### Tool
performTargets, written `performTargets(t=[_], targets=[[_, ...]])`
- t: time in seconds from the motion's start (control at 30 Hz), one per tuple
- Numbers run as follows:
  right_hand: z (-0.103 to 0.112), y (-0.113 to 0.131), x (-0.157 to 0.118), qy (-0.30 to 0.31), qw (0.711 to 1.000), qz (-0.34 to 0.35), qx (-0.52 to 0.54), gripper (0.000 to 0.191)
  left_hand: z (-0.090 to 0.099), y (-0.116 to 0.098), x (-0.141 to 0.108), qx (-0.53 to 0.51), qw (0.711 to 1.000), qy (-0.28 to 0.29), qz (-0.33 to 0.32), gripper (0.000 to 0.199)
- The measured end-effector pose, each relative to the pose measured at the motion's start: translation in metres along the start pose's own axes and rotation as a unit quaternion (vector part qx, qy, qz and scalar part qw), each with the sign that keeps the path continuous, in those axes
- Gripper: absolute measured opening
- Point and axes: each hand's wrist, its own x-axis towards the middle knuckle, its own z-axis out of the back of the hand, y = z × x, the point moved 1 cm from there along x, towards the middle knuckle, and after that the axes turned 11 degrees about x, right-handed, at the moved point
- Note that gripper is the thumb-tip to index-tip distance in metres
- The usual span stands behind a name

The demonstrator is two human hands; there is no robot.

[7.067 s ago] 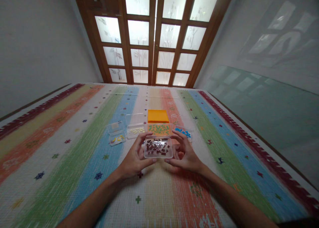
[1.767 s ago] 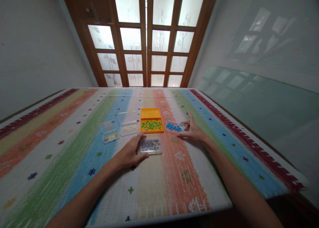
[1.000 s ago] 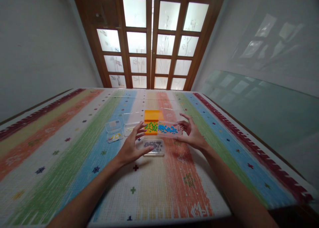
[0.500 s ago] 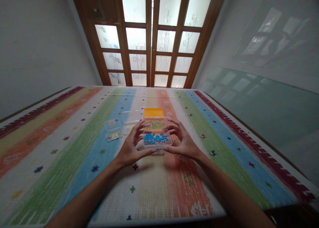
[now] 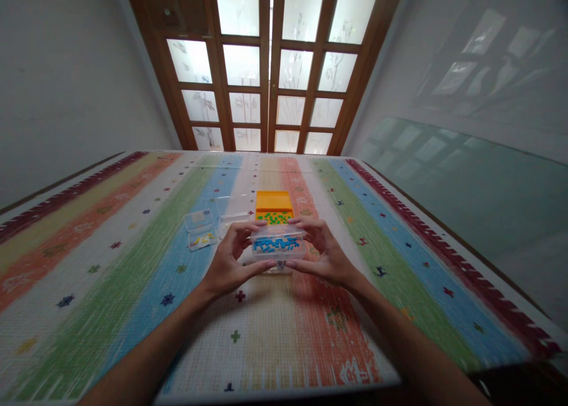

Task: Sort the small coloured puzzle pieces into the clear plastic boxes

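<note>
A small clear plastic box (image 5: 278, 253) with many blue pieces (image 5: 276, 244) inside is held up between my two hands. My left hand (image 5: 233, 253) grips its left side, thumb along the near lower edge and fingers at the lid. On the other side my right hand (image 5: 322, 249) holds it the same way, fingertips on the lid's top edge. The clear lid (image 5: 278, 232) is tilted low over the box. Just behind it an open yellow box (image 5: 274, 200) holds green pieces (image 5: 276, 218). Something beneath the held box is mostly hidden.
Left of my hands, an open clear box (image 5: 202, 238) contains yellow and white pieces. Beside it another open clear box (image 5: 227, 225) is partly covered by my left hand. A striped cloth (image 5: 199, 335) covers the table. Wood-framed glass doors (image 5: 270, 68) stand beyond.
The clear lid, raised behind the blue pieces before, has swung down toward me over the box. My fingers have come down with it. The green pieces behind now show directly over its edge.
</note>
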Motion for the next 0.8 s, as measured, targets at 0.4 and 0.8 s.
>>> performTargets(t=[0.4, 0.8], targets=[[0.002, 0.012, 0.004, 0.038, 0.992, 0.034, -0.12, 0.049, 0.004, -0.008, 0.002, 0.06, 0.997, 0.007, -0.04, 0.054], [0.002, 0.012, 0.003, 0.031, 0.993, 0.02, -0.113, 0.041, 0.009, -0.008, 0.004, 0.164, 0.982, 0.015, -0.091, 0.043]])
